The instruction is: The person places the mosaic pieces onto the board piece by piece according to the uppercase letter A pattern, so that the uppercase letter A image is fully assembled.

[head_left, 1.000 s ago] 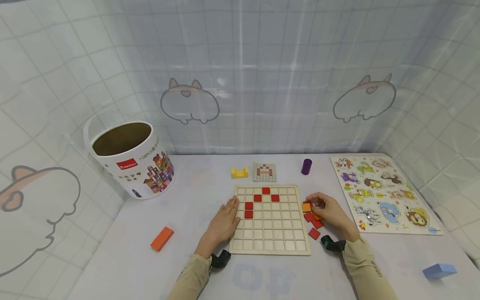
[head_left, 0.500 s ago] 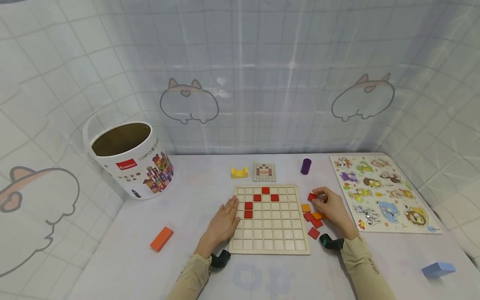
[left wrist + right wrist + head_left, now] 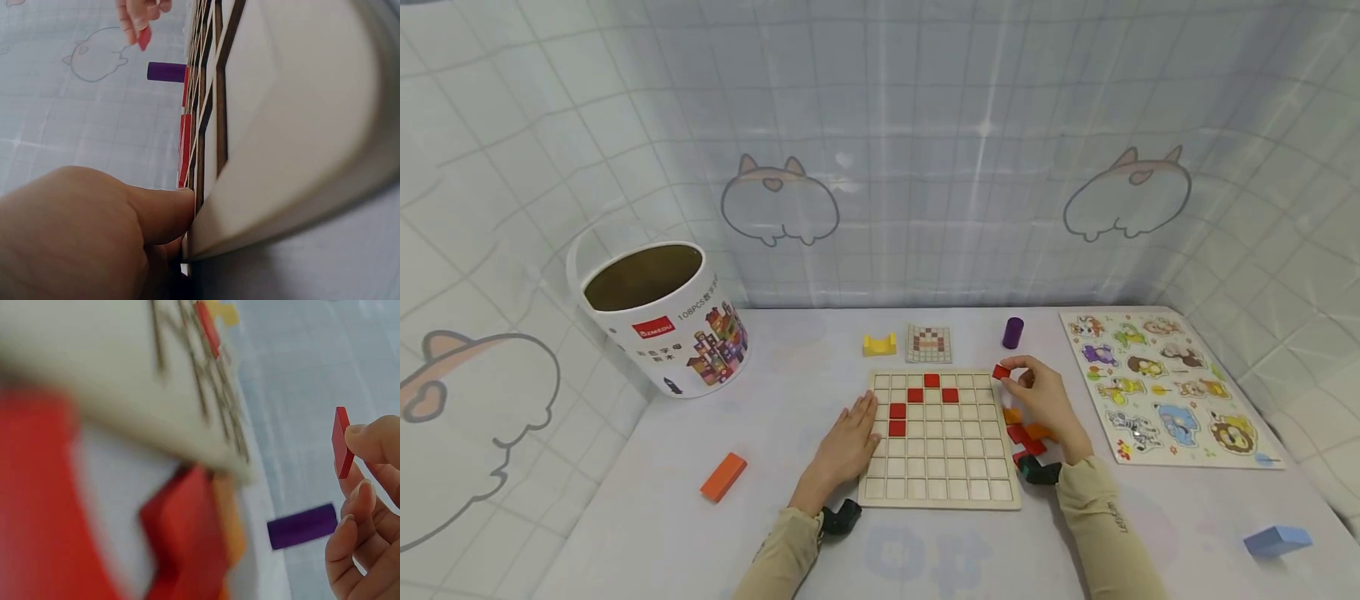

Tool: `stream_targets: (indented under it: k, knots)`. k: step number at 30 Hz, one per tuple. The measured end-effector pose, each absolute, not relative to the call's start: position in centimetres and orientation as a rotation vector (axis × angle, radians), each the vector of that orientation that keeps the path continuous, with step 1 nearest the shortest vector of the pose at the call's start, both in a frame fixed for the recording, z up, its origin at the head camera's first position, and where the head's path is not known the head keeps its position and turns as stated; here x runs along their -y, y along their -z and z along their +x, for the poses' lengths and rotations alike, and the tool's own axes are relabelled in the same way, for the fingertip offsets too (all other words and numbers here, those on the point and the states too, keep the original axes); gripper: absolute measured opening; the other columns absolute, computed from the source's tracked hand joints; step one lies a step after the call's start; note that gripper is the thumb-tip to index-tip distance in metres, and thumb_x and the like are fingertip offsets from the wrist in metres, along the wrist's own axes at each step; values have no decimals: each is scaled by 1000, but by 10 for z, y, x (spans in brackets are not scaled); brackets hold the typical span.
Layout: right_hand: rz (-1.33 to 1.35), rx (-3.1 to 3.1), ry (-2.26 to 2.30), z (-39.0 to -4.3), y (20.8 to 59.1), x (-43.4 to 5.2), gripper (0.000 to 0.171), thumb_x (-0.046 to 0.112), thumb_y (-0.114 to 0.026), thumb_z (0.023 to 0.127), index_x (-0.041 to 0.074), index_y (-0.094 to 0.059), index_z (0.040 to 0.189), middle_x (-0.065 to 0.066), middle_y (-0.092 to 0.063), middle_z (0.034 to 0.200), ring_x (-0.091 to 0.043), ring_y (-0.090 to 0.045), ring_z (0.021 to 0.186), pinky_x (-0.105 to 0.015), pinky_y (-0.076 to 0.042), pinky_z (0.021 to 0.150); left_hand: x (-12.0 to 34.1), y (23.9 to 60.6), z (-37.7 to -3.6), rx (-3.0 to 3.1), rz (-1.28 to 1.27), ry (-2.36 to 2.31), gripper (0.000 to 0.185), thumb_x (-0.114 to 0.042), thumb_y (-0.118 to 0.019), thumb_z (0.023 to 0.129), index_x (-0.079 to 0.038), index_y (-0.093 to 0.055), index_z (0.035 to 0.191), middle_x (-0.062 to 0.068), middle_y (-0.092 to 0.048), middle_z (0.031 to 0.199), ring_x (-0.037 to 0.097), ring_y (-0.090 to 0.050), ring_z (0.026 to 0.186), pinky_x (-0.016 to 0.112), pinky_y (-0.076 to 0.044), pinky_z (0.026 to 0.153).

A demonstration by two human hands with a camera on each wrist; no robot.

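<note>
A wooden grid board (image 3: 937, 492) lies on the table, with several red square tiles (image 3: 897, 411) set in its upper left and top cells. My left hand (image 3: 846, 442) rests flat along the board's left edge, fingers straight; its thumb shows at the edge in the left wrist view. My right hand (image 3: 1043, 396) pinches a red tile (image 3: 340, 442) between thumb and fingertips, raised close to the board's upper right corner. Below that hand, beside the board, lies a loose pile of red and orange tiles (image 3: 1035, 431), partly hidden by the wrist camera.
Behind the board are a small pattern card (image 3: 928, 344), a yellow block (image 3: 879, 345) and a purple cylinder (image 3: 1012, 333). An animal puzzle board (image 3: 1172, 387) lies right, a blue block (image 3: 1277, 541) near it. Left stand a white bucket (image 3: 662, 333) and an orange block (image 3: 724, 477).
My right hand has lifted a red tile from the pile and carried it up and left to the board's upper right corner. The left hand has stayed in place.
</note>
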State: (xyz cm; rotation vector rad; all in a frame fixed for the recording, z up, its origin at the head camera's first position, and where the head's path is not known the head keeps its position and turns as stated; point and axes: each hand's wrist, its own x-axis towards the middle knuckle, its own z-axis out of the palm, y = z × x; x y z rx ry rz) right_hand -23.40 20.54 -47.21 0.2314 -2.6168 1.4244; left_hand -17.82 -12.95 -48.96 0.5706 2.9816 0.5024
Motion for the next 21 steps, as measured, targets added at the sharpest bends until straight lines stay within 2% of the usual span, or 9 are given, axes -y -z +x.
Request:
stream_targets:
  k: [6,12,21]
  knots:
    - [271,2545,-1473,-237,462,-185,23,7,-67,89,5,-66,112,-3,-49,73,-9,-43,64,-20,-37,54,130,489,-179,-2981,568,-505,59,-19,-45,101,7,-25,150,20,-23,160,35,-23,148,52,-23,119]
    - [274,2579,-1572,-236,459,-166,23,11,-66,92,9,-66,114,-3,-50,73,-11,-43,63,-21,-37,53,129,489,-178,-2974,553,-511,59,-20,-45,101,6,-25,150,19,-22,160,35,-23,148,52,-23,120]
    - [488,2581,-1590,-232,466,-126,19,8,-67,90,9,-68,108,-9,-56,77,-10,-44,61,-19,-37,54,129,488,-178,-2972,553,-525,59,-21,-45,101,6,-25,150,20,-22,160,35,-23,148,51,-22,120]
